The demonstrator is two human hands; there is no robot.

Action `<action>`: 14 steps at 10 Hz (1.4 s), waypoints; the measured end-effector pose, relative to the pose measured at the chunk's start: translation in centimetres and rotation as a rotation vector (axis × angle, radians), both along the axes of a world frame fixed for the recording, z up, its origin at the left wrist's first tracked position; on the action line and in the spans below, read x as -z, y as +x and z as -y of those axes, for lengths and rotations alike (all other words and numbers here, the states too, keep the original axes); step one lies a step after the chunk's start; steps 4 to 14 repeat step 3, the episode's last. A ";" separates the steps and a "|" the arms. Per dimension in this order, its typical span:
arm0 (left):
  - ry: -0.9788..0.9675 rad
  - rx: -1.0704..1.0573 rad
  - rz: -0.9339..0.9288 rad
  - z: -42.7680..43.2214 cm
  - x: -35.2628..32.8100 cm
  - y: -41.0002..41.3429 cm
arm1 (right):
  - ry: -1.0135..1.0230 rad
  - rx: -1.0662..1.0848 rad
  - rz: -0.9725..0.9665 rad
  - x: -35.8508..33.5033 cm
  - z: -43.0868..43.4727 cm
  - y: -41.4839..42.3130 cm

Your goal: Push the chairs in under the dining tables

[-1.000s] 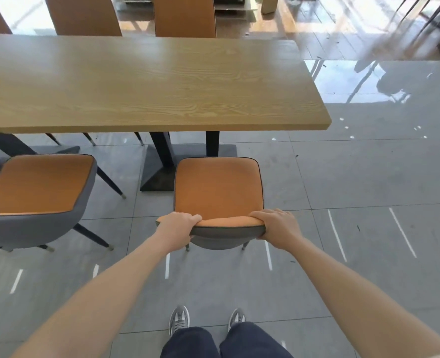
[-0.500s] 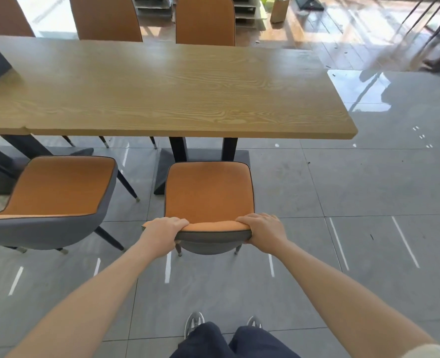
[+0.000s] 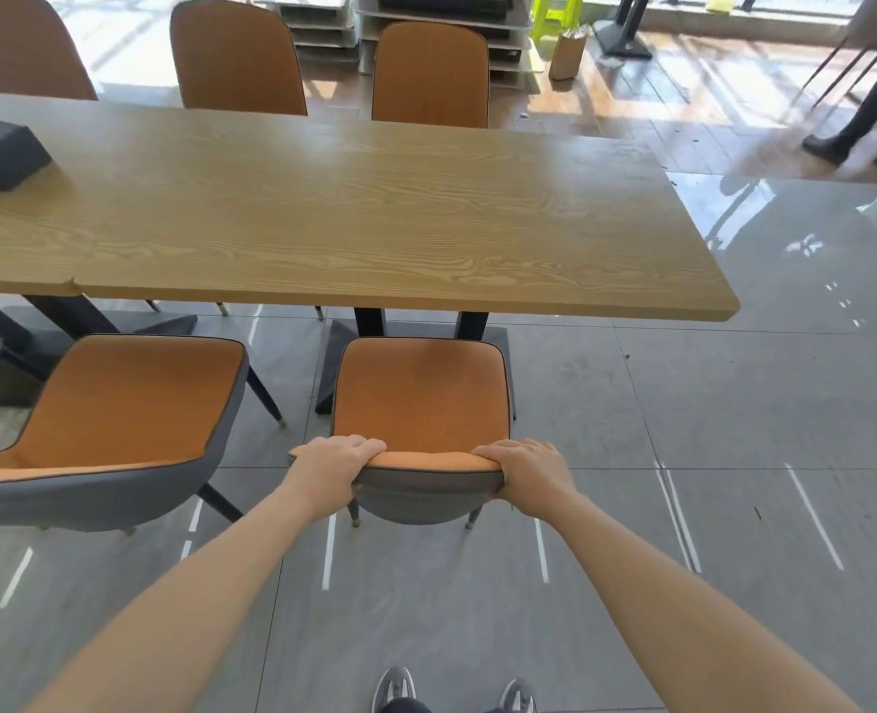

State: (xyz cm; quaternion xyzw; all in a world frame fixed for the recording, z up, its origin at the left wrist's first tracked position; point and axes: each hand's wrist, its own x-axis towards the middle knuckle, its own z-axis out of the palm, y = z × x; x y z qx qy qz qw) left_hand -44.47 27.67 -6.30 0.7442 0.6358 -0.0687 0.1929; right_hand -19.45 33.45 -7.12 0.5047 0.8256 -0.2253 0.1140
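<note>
Gripping held chair (image 3: 421, 398) by the top of its backrest: left grip (image 3: 336, 468) and right grip (image 3: 526, 470) are both curled tight over the rim, one at each end. The chair faces the worktop (image 3: 374, 213) at its near edge, toward the right corner. The seat front only just reaches that edge and the rest stands out on the floor. Judged mid-step: this chair is not tucked in and needs a straight push forward. Neighbour chair (image 3: 127, 398) to the left is also out from the near edge and angled, so it is left to do. Far-edge chairs (image 3: 431, 69) look pushed in, seats hidden.
</note>
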 end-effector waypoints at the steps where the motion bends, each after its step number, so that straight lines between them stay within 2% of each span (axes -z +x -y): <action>1: -0.026 0.002 -0.016 0.2 -0.5 0.2 | -0.009 -0.010 0.024 -0.7 0.2 -0.2; 3: -0.024 -0.074 -0.096 1.5 -1.0 1.1 | -0.034 0.014 0.056 -1.2 1.3 -0.5; 14: -0.024 -0.074 -0.096 1.5 -1.0 1.1 | -0.034 0.014 0.056 -1.2 1.3 -0.5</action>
